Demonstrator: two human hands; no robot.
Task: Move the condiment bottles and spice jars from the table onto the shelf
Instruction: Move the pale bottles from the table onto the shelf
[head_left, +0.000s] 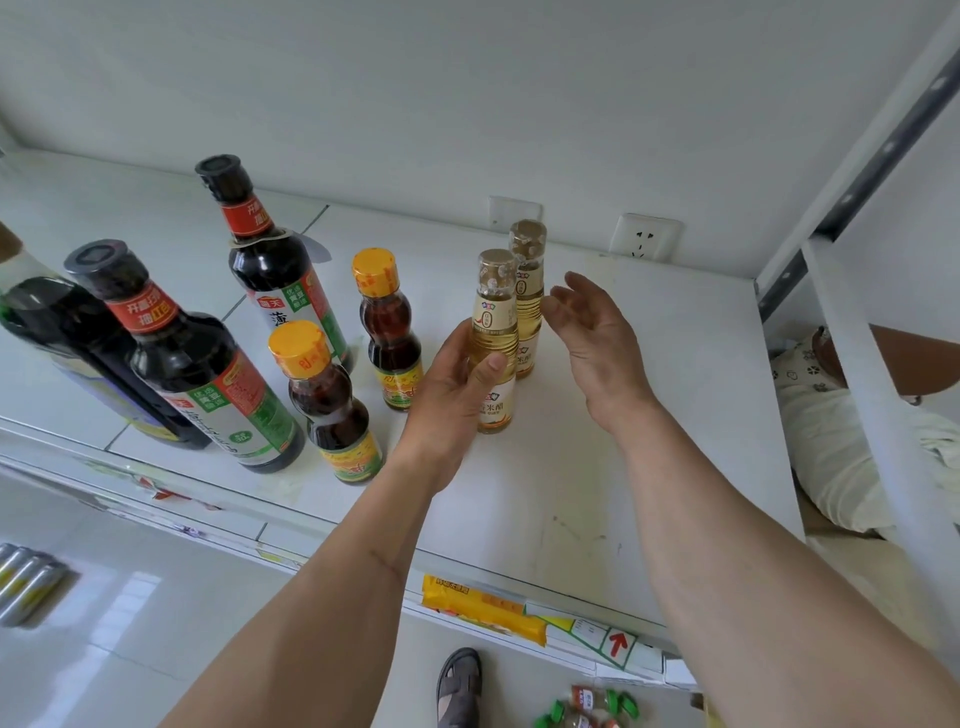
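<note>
Vinegar bottle (493, 343), pale gold with a clear speckled cap, stands upright on the white shelf (649, 415), its long axis vertical, and the left hand (452, 395) holds it: the thumb lies across the front of the label and the fingers (462, 338) curl round the far side at about the bottle's middle. Its base looks set down on the shelf or very nearly so; I cannot tell which. A second vinegar bottle (527, 291) of the same kind stands just behind it at 1 o'clock, touching or almost touching.

The right hand (592, 338) hovers at 3 o'clock of the pair, palm turned toward them, fingers spread and relaxed, holding nothing. It is close to the rear bottle but apart from it.

At 9 o'clock of the held bottle stand two orange-capped oil bottles (389, 332), and farther out at 9 to 10 o'clock three tall dark soy sauce bottles (208, 364), all upright on the shelf.

Judged from this, the left hand is the one that matters for the coming move: it needs only to let go and draw back toward 6 o'clock, straight and level, so that the tall narrow bottle does not tip against its twin. Green-capped spice jars (587, 706) show at the bottom edge, below the shelf, so the task seems partly done.
</note>
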